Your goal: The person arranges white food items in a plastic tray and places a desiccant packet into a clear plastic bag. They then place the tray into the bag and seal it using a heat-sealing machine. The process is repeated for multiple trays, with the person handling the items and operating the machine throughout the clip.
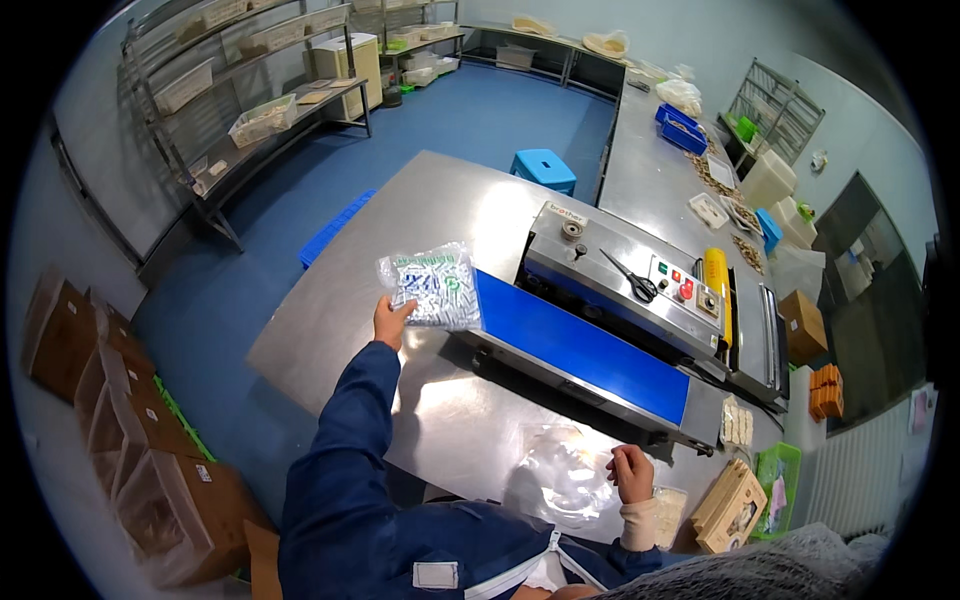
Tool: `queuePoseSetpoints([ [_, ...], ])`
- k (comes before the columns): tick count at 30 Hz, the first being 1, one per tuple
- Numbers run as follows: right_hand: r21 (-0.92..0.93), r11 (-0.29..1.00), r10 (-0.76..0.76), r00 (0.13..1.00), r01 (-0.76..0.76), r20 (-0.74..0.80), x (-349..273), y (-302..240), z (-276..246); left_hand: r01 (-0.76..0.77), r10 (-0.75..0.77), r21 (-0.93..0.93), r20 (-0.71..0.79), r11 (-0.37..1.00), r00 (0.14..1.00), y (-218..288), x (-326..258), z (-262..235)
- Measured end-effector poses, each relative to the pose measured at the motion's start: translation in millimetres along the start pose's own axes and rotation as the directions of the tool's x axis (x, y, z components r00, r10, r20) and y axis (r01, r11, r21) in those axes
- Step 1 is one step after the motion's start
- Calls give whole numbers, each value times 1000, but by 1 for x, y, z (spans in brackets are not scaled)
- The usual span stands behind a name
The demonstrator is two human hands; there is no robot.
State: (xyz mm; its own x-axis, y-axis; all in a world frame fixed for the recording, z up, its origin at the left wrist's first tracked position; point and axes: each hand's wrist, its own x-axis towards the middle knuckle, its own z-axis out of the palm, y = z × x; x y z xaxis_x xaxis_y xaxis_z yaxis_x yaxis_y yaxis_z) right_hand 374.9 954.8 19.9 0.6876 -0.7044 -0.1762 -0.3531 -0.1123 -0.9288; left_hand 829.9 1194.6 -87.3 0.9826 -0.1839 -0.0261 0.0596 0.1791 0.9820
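Observation:
My left hand (391, 322) is closed on the near left edge of a clear plastic bag (436, 288) full of small white pieces with dark marks. The bag is above the table by the left end of a blue conveyor belt (580, 345). Over the near right part of the table my right hand (630, 473) is curled, and whatever its fingers may hold is hidden. Beside it lie clear plastic bags (565, 470) on the steel table (450, 440). Behind the belt stands a steel sealing machine (620, 285), with black scissors (632, 278) lying on top.
Wooden boxes (728, 507), a green basket (778, 488) and a pale packet (737, 423) sit at the near right. A blue stool (543, 170) stands behind the table. Cardboard boxes (195, 510) line the left, and a steel shelf (240, 165) stands at the far left.

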Motion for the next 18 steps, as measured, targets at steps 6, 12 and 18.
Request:
queuePoseSetpoints([
  [6,-95,942,-317,946,322,66,39,-29,24,122,-103,-44,294,992,950,61,-101,-27],
  [12,39,957,-265,808,288,527,80,-44,88,440,-331,-133,478,888,813,55,-190,-27],
  [18,129,978,25,708,-163,706,47,-50,111,525,-391,-196,468,828,792,49,-215,-33],
])
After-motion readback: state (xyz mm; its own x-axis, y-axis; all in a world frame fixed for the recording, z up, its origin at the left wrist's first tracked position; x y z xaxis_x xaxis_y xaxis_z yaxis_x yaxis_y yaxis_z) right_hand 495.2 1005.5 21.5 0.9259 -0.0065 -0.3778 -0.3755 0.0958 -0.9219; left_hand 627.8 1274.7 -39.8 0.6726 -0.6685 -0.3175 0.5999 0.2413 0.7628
